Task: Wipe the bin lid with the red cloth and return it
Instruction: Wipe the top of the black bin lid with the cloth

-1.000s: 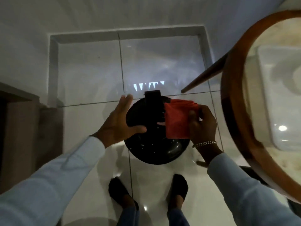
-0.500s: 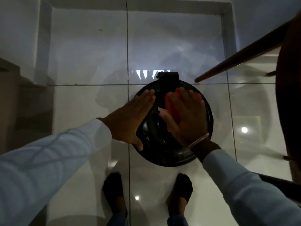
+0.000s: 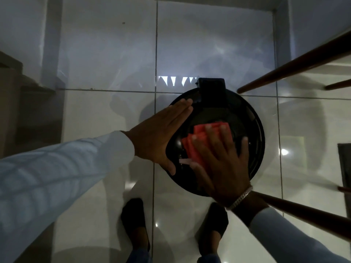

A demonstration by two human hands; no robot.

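1. Your right hand lies flat and spread, palm down, on top of the red cloth, pressing it against the bin lid. The fingers are stretched out rather than curled, so the cloth is pinned under the palm, not gripped in a fist.
2. The red cloth sits folded or bunched near the middle of the lid, slightly toward its left half. Its ridged edge shows past your fingertips and along the left side of your hand.
3. Your left hand is open too, fingers straight and held together, laid against the left rim of the lid. Its fingertips reach up toward the hinge block at the far edge, and the thumb points down along the near-left rim. It holds nothing; whether it bears down on the rim or only rests there, I cannot tell.
4. The bin lid is round, black and glossy, seen from straight above, closed on its bin, which stands on the pale tiled floor.
5. A metal bracelet circles your right wrist, and both arms wear light blue sleeves.
6. Your two dark shoes stand on the floor just below the bin.
7. Dark wooden legs of some furniture cross the right side of the view, one ending beside the upper right of the lid.
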